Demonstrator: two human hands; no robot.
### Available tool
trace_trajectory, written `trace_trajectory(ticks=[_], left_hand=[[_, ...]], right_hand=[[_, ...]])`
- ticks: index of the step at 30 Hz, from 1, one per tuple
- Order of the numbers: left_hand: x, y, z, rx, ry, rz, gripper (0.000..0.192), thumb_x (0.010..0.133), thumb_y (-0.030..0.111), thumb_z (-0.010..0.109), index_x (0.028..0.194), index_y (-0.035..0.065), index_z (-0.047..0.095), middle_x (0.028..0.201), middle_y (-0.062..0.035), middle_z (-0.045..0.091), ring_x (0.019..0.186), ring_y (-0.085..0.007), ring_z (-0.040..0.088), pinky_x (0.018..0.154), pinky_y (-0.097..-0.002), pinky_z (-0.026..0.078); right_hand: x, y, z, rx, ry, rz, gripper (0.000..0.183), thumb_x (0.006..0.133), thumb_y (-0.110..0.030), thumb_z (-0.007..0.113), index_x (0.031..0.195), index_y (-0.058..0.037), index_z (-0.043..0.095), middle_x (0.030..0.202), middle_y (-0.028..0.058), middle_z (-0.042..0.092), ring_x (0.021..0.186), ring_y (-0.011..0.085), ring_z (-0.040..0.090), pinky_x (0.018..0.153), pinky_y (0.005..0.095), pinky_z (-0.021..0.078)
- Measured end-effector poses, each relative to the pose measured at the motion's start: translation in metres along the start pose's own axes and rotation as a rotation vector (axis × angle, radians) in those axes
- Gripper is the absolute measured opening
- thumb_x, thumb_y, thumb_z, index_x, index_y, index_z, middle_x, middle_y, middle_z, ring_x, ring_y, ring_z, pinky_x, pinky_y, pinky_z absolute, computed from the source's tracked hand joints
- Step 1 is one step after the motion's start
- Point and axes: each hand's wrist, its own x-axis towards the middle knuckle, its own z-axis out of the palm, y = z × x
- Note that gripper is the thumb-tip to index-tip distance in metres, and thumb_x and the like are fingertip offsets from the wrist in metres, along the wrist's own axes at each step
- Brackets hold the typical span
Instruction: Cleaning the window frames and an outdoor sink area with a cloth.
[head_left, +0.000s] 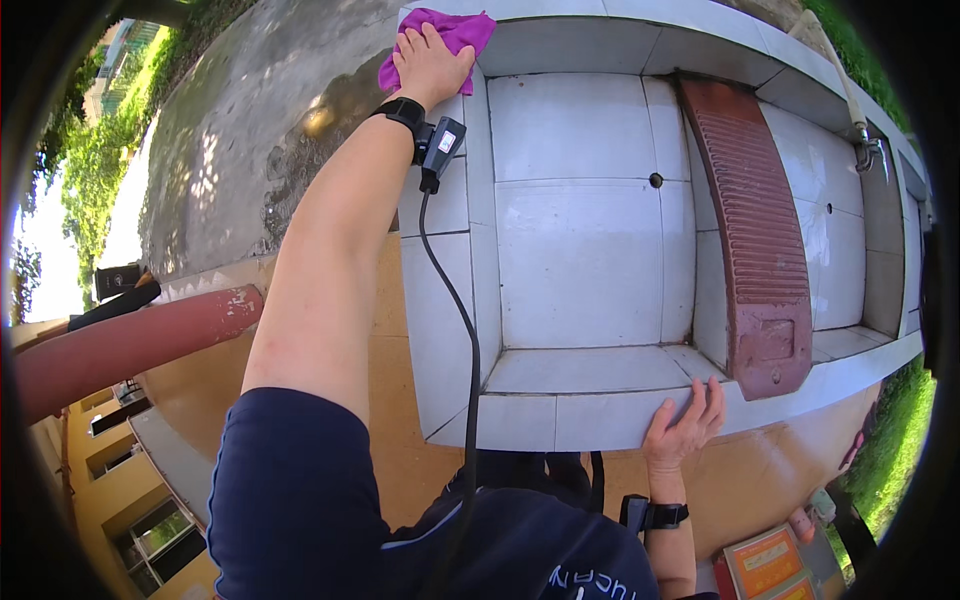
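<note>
My left hand (430, 66) is stretched far forward and lies palm down on a purple cloth (474, 34), holding it against the far left corner of a white-tiled wash trough (439, 277). Its fingers are spread, and the cloth shows around them. The fingertips of my right hand (686, 424) rest on the near tiled rim, left of the lower end of a red-brown ridged washboard slab (757, 217); that hand holds nothing. The slab spans the trough between two basins. A drain hole (655, 180) shows in the left basin's tiled floor.
A metal tap (870, 150) on a pale pipe (832, 64) stands over the right basin. A black cable (457, 300) runs from my left wrist device across the trough's left rim. A red pole (142, 337) is at the left. Wet concrete ground (300, 142) lies beyond the trough's left side.
</note>
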Motion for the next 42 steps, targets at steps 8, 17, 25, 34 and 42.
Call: trace_trajectory(ticks=[8,17,25,34,42], left_hand=[[-0.169,-0.01,-0.026,0.026,-0.036,0.153,0.076,0.087,0.048,0.044,0.144,0.0039,0.018,0.148,-0.0246,0.016,0.139,-0.0383,0.01,0.11,-0.0519,0.012],[-0.385,0.003,-0.064,-0.09,-0.075,0.143,0.068,0.087,0.035,0.051,0.144,0.0096,0.024,0.149,-0.019,0.018,0.139,-0.0351,0.012,0.109,-0.0534,0.014],[-0.491,0.004,-0.073,-0.199,-0.107,0.055,0.055,0.091,0.027,0.046,0.141,0.0066,0.032,0.147,-0.0201,0.025,0.138,-0.0354,0.017,0.111,-0.0455,0.015],[-0.55,0.045,-0.07,-0.189,-0.141,0.042,0.058,0.091,0.026,0.046,0.141,0.0027,0.028,0.147,-0.0235,0.023,0.137,-0.0379,0.018,0.112,-0.0439,0.015],[-0.516,0.122,-0.058,-0.317,-0.142,0.079,0.052,0.091,0.024,0.044,0.137,0.002,0.037,0.144,-0.0227,0.03,0.137,-0.0375,0.019,0.111,-0.043,0.016]], right_hand=[[-0.005,0.002,0.003,0.047,0.085,-0.008,0.044,0.077,-0.023,0.058,0.115,-0.0012,0.054,0.128,0.015,0.045,0.119,0.0348,0.038,0.099,0.0458,0.0292],[-0.018,0.006,0.003,0.063,0.171,0.002,0.044,0.079,-0.028,0.058,0.117,-0.005,0.055,0.129,0.0126,0.044,0.121,0.0316,0.037,0.102,0.0473,0.0257],[-0.038,0.052,-0.015,0.595,0.215,-0.154,0.038,0.082,-0.018,0.058,0.116,-0.0027,0.052,0.128,0.0176,0.041,0.12,0.0355,0.038,0.1,0.0484,0.0304],[-0.175,0.34,-0.05,0.522,0.267,0.476,0.026,0.081,-0.005,0.057,0.106,0.0012,0.054,0.113,0.0196,0.048,0.1,0.0338,0.053,0.088,0.0386,0.0443],[-0.357,0.499,-0.028,0.549,0.251,1.349,0.029,0.085,-0.022,0.053,0.095,0.0041,0.062,0.088,0.0184,0.065,0.083,0.0278,0.062,0.075,0.0376,0.0472]])
